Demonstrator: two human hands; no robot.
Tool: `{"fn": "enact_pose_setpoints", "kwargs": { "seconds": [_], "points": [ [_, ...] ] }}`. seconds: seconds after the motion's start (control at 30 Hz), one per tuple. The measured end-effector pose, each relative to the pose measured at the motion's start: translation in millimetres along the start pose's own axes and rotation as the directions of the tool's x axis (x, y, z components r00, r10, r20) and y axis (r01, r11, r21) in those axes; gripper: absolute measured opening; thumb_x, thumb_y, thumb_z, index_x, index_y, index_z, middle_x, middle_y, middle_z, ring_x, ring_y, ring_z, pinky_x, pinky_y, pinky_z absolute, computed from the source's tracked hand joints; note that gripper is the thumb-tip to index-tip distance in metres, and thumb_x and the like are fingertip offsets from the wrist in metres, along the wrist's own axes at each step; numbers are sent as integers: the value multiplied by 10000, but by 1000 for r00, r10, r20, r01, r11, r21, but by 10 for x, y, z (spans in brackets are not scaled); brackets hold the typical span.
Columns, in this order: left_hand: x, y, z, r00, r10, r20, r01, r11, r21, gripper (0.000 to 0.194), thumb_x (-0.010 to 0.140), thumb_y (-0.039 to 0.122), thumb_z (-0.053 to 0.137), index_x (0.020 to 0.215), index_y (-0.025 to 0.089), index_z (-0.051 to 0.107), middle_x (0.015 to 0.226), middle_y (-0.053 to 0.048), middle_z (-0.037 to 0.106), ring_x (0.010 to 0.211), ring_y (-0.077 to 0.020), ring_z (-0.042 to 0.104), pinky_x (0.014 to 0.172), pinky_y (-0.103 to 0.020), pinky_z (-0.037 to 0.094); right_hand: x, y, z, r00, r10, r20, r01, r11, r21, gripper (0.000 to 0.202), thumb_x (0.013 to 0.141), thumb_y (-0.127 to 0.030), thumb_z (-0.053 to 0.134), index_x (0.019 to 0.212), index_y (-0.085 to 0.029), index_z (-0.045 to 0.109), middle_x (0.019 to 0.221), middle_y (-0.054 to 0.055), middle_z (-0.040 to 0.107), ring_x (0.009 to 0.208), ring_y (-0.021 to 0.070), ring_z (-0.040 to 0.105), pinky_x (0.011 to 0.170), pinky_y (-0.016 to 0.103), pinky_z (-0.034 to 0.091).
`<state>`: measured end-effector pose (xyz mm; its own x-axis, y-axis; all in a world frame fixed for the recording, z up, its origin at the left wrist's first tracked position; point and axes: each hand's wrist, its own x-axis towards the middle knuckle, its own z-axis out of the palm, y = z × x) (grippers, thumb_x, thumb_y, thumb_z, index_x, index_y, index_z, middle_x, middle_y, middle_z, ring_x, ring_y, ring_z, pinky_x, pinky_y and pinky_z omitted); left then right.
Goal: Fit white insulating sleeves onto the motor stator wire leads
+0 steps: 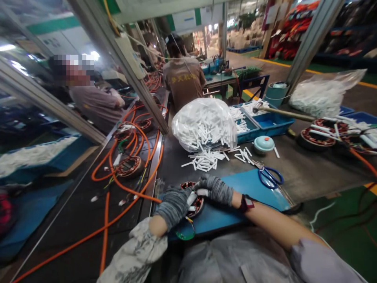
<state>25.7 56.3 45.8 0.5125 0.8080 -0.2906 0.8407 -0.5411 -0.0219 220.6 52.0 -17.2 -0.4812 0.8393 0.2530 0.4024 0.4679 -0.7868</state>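
Note:
A motor stator [198, 207] with copper windings rests on the blue mat [240, 212] in front of me, with an orange cable leading to it from the left. My left hand [173, 206], in a grey knitted glove, is closed at its upper left side, fingertips on a short white tube [191, 198]. From the right, my right hand [216, 189], gloved alike, pinches another white tube [202, 192] over the windings. Both hands cover part of the stator. Thin coloured wires and a green loop [185, 235] hang at its near edge.
A clear bag [204, 124] spills white tubes beyond my hands. Blue-handled scissors [269, 177] and a round light-blue container [264, 145] lie to the right. More stators [129, 166] with orange cables are at left. Two people [184, 76] sit ahead.

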Motion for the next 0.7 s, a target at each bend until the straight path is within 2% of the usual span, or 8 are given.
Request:
{"fn": "enact_pose_setpoints", "kwargs": {
  "seconds": [0.17,0.27,0.33,0.4,0.43,0.57,0.63,0.7],
  "points": [
    [155,173,-102,995,93,27,-92,996,-14,399,1008,386,448,1105,125,734,976,-198,742,922,-339,698,902,-522,512,-154,81,-59,982,166,-86,-135,946,294,301,948,-327,613,1217,-195,630,1107,71,705,1014,198,659,952,398,537],
    [143,21,-96,979,141,-144,-152,987,-62,430,894,498,643,1137,155,734,1078,-181,723,1072,-360,660,994,-548,487,-304,132,-173,975,200,-97,-166,945,280,292,947,-356,610,1192,-202,638,1133,77,719,1037,211,669,976,422,537],
    [135,-150,-55,956,180,-233,-225,956,-187,626,796,517,755,1308,169,661,1259,-150,684,1197,-348,615,1071,-497,466,-408,165,-226,964,214,-159,-176,959,221,293,950,-376,604,1180,-201,655,1146,87,720,1058,226,671,1002,444,531],
    [168,-286,0,964,138,-226,-215,905,-366,721,803,498,757,1422,178,572,1327,-108,670,1207,-297,627,1067,-406,487,-479,174,-225,954,214,-209,-180,969,170,286,959,-389,591,1158,-200,674,1121,91,728,1048,234,681,1002,453,537],
    [197,-322,26,976,74,-204,-159,883,-441,668,843,478,724,1424,187,570,1292,-88,695,1166,-269,654,1041,-376,504,-495,165,-203,954,204,-218,-173,973,152,282,965,-393,588,1153,-204,680,1104,88,733,1033,231,688,992,446,546],
    [280,-283,65,964,-202,-174,71,824,-562,495,898,418,682,1346,214,626,1107,-58,760,1008,-227,714,967,-372,542,-466,41,-56,986,-34,-165,43,998,51,321,997,-377,571,1278,-248,656,1233,95,710,1108,220,680,993,404,554],
    [235,-238,70,949,-194,-250,19,823,-568,514,867,406,724,1330,201,636,1140,-71,748,1040,-232,703,999,-388,536,-441,-26,-2,978,-198,-71,196,980,-34,361,1018,-353,543,1365,-292,622,1322,93,682,1161,225,663,1012,406,543],
    [117,-214,100,927,-87,-366,-137,829,-542,430,867,384,730,1247,185,689,1247,-95,706,1144,-231,665,1066,-385,505,-426,-59,28,960,-279,15,279,954,-111,377,1026,-330,527,1395,-339,609,1339,79,684,1156,232,665,1003,415,546]
  ]
}}
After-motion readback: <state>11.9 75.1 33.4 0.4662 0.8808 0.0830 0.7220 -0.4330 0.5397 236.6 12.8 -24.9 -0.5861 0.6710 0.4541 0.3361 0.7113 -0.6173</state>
